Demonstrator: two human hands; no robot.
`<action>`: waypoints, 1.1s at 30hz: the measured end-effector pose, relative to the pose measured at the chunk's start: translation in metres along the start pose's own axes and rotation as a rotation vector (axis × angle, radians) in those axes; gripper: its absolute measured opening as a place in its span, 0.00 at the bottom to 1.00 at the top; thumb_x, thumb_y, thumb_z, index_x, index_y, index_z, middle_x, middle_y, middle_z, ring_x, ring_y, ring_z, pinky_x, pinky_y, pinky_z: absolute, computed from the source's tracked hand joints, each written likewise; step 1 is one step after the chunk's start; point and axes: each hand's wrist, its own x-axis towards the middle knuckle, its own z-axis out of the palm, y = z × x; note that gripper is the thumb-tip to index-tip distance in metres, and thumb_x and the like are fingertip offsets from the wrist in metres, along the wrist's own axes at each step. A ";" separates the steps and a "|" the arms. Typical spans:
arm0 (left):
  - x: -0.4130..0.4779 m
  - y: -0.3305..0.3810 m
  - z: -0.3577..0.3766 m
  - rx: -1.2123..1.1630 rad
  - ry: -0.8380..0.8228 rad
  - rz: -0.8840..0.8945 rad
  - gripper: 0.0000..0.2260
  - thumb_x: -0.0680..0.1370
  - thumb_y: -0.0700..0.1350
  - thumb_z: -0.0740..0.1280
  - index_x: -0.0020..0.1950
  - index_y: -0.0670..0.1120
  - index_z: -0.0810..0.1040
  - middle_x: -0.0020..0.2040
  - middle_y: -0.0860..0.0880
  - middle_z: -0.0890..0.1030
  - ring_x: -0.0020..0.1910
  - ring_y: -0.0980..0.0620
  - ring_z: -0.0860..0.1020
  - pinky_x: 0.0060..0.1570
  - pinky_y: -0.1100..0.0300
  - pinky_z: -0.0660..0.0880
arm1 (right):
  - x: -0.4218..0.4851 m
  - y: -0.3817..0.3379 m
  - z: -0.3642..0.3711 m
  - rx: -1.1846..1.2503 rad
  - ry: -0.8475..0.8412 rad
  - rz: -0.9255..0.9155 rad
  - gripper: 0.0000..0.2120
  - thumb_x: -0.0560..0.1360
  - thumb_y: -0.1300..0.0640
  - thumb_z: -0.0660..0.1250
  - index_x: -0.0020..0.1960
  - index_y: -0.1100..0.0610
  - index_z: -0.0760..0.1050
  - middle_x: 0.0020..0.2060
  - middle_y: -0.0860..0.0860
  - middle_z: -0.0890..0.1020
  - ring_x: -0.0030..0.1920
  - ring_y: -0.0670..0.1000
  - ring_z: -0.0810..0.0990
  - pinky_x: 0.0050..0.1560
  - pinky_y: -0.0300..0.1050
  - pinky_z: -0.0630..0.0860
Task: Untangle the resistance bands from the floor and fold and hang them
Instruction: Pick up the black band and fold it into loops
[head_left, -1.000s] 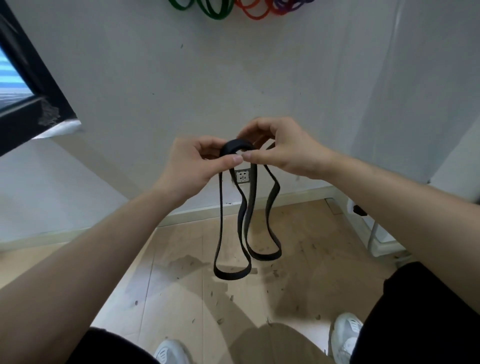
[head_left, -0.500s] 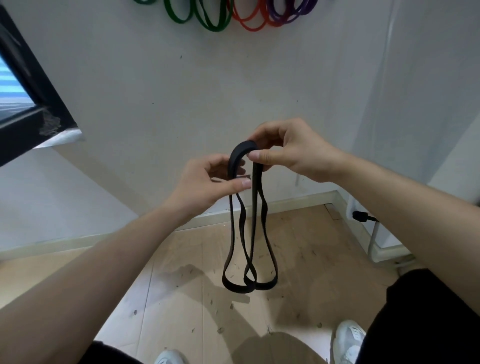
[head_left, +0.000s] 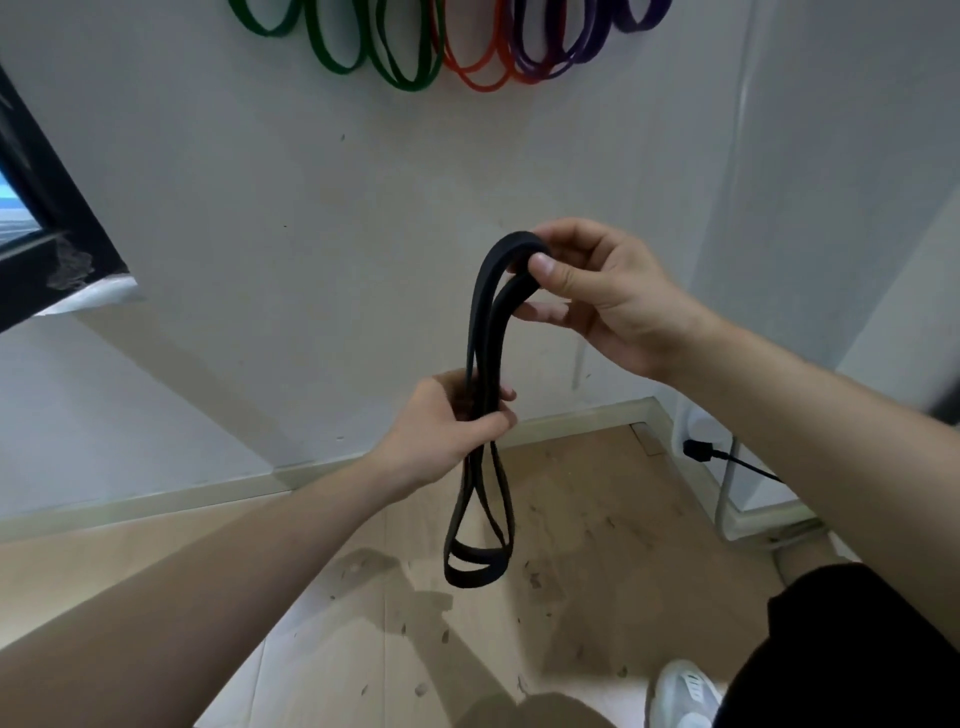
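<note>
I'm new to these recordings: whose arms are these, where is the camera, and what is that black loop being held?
There is no machine here. A camera worn on a person's head looks forward and down at their bare arms. The right hand pinches the top bend of a black resistance band, folded into several strands. The left hand grips those strands lower down, and the loops dangle above the wooden floor. Green, orange and purple bands already hang on the wall above.
</note>
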 end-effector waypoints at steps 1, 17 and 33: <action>0.001 -0.001 -0.002 0.032 -0.001 -0.009 0.06 0.75 0.40 0.74 0.51 0.47 0.82 0.48 0.47 0.85 0.51 0.50 0.84 0.55 0.59 0.80 | 0.001 -0.001 -0.004 0.021 0.024 -0.003 0.07 0.76 0.67 0.67 0.54 0.61 0.77 0.48 0.56 0.84 0.52 0.54 0.83 0.53 0.54 0.82; 0.008 -0.003 -0.014 -0.133 -0.065 -0.008 0.10 0.82 0.43 0.65 0.61 0.45 0.80 0.51 0.42 0.86 0.50 0.48 0.84 0.51 0.61 0.79 | 0.011 -0.008 -0.033 0.013 0.281 0.025 0.03 0.80 0.64 0.67 0.53 0.59 0.78 0.43 0.54 0.83 0.42 0.50 0.82 0.48 0.48 0.82; 0.001 0.006 -0.002 -0.173 -0.203 -0.036 0.11 0.84 0.42 0.61 0.65 0.47 0.77 0.51 0.49 0.83 0.50 0.52 0.82 0.50 0.58 0.79 | 0.012 -0.019 -0.034 0.016 0.352 -0.039 0.03 0.79 0.63 0.68 0.52 0.58 0.79 0.43 0.54 0.83 0.42 0.50 0.81 0.44 0.47 0.80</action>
